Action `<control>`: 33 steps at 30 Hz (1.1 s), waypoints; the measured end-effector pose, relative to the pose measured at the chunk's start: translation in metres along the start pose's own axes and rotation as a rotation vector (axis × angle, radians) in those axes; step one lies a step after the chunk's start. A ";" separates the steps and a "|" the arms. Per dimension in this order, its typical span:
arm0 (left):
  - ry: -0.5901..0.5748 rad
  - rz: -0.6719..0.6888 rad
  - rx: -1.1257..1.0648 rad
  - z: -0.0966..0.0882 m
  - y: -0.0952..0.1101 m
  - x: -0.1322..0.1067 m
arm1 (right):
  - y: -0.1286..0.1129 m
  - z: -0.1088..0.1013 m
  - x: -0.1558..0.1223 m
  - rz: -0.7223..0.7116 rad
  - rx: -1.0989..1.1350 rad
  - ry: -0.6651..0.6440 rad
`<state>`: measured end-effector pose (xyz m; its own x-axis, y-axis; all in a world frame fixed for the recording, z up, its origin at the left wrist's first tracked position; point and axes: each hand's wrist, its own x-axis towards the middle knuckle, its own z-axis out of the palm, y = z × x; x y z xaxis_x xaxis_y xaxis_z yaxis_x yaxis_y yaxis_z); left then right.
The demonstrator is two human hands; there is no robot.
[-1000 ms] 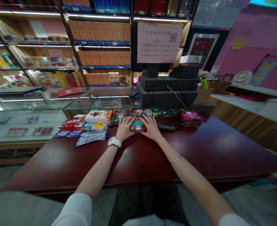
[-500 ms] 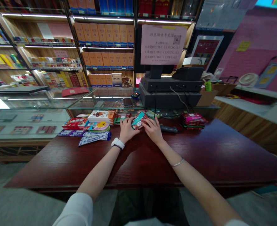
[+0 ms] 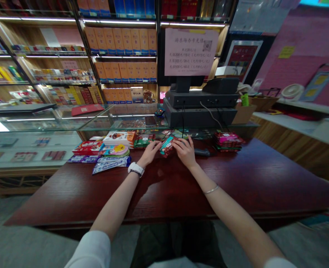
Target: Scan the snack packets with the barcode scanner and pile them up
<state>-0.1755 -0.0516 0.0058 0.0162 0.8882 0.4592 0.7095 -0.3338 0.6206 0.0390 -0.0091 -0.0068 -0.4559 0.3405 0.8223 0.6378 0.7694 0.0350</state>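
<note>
A small teal and dark red snack packet (image 3: 167, 146) is held up between my two hands above the brown desk (image 3: 170, 190). The fingertips of my left hand (image 3: 150, 152) pinch its left edge. On its right edge, the fingers of my right hand (image 3: 185, 149) are closed. Behind the left hand lies a green snack packet (image 3: 144, 139). A black handheld device (image 3: 202, 152), partly covered by the right hand, rests on the desk. To the right sits a stack of red and pink packets (image 3: 228, 141).
On the left are an orange and white box (image 3: 119, 138), red packets (image 3: 88, 147), a packet with a yellow chick (image 3: 117, 150) and blue-white wrapped bars (image 3: 111, 164). A till with a monitor (image 3: 200, 100) stands behind on a glass counter (image 3: 120, 111).
My hands have moved a little apart, the left one to the left. The packet has turned and shifted slightly right, now held by its two edges.
</note>
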 end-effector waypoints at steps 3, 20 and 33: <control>-0.035 0.078 -0.012 -0.012 -0.008 0.003 | 0.007 -0.002 0.000 -0.033 0.014 -0.027; -0.161 0.455 0.588 -0.008 0.000 -0.012 | 0.007 0.009 -0.004 -0.223 0.074 -0.079; -0.231 0.457 0.525 -0.009 0.005 -0.014 | 0.013 0.009 -0.005 -0.272 0.064 0.037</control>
<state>-0.1788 -0.0684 0.0084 0.4980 0.7598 0.4179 0.8397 -0.5429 -0.0135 0.0438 0.0042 -0.0157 -0.5817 0.0976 0.8075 0.4535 0.8631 0.2224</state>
